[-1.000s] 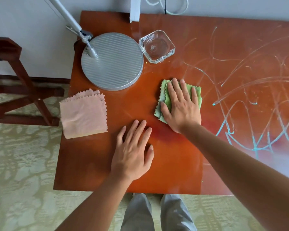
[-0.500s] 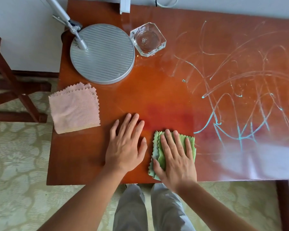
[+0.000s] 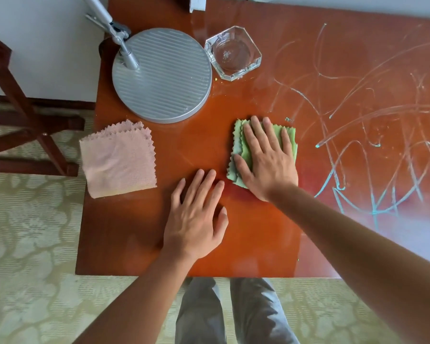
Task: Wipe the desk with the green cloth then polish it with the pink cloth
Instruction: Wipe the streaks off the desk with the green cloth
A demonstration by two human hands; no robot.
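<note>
Desk [image 3: 134, 232] with cloths, lamp base, ashtray

Two cloths lie on the counter [image 3: 134, 244]: one green cloth [image 3: 241, 145] and one pink cloth [image 3: 118, 158]. One lamp base [image 3: 164, 75] and one glass ashtray [image 3: 233, 52] stand near its far edge.

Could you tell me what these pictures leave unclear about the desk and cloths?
- Green cloth, head view: mostly covered by the right hand.
- Desk: right side cut off by the frame edge and the right forearm.
- Lamp: arm runs out at the top edge.
</note>
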